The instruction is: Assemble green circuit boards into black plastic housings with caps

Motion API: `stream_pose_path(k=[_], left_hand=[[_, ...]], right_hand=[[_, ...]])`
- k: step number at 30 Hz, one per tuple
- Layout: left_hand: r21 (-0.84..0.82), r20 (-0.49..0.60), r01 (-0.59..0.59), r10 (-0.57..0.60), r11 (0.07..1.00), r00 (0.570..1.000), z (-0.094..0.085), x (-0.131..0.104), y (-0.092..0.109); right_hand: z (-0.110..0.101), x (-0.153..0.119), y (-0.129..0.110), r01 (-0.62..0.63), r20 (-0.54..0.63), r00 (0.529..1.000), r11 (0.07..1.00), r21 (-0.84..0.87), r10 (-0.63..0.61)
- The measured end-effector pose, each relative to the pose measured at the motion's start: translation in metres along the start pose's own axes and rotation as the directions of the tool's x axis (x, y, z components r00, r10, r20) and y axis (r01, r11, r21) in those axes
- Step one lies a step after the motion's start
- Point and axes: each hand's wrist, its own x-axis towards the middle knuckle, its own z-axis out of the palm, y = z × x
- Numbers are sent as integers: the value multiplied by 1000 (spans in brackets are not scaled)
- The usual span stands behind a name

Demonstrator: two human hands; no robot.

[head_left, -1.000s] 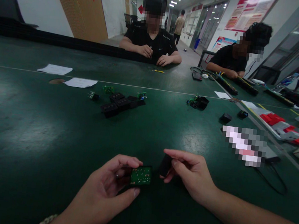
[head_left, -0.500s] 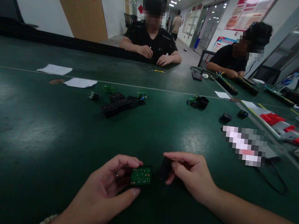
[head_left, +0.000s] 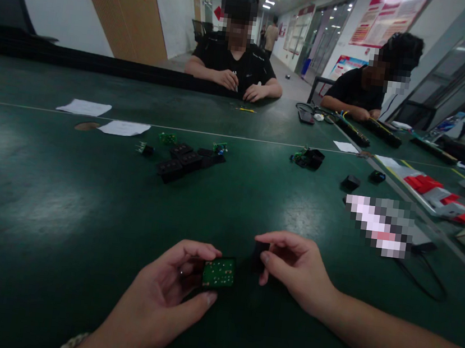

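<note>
Black piece (head_left: 258, 260) partly hidden by right hand (head_left: 303, 268); bracelet (head_left: 73, 343) cropped below.

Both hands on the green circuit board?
No, only the left hand holds the green circuit board; the right hand holds a black piece apart from it.

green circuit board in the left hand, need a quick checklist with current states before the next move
1. Green circuit board secure in the left hand: ok, between thumb and fingers.
2. Black part secure in the right hand: ok, pinched by thumb and fingers.
3. Board and black part apart: ok, a gap shows.
4. Inside of the black part checked: cannot tell, too dark.
5. One hand free: not ok, each holds something.
6. Black boxes away from both hands: ok, they lie farther up the table.
</note>
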Motion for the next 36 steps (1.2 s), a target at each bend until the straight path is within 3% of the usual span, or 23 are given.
stream_pose_path(k=[6,36], left_hand=[[-22,22,-55,56,998,998,-3,1,-11],[-23,37,-54,55,998,998,-4,0,-11]], right_hand=[[-1,0,3,-34,-5,999,999,31,35],[2,-1,0,-6,0,1000,996,83,6]])
